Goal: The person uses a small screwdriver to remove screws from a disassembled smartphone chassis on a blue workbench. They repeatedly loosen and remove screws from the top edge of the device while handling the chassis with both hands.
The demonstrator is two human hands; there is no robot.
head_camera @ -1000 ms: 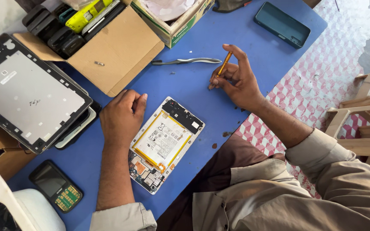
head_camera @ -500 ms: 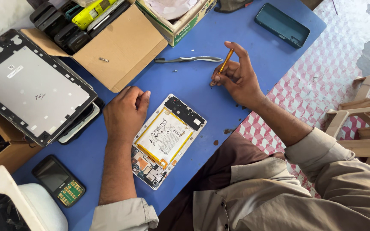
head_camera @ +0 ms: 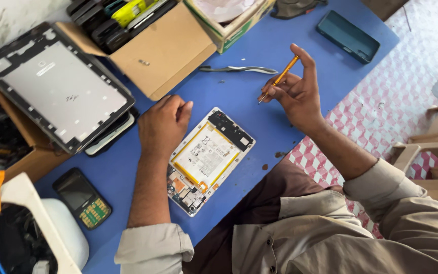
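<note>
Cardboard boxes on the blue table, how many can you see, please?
2: a plain brown cardboard box behind the left hand, and a green-edged box at the top edge. Others may be hidden.

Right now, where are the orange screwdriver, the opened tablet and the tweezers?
orange screwdriver (head_camera: 281, 77), head view, middle of its orange shaft, held in the right hand (head_camera: 296, 96).
opened tablet (head_camera: 206, 157), head view, on its battery.
tweezers (head_camera: 239, 69), head view, middle of the arms.

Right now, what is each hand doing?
Left hand: loosely curled, holding nothing, resting at the edge of the opened tablet.
Right hand: closed on a small orange screwdriver, raised off the table.
</note>
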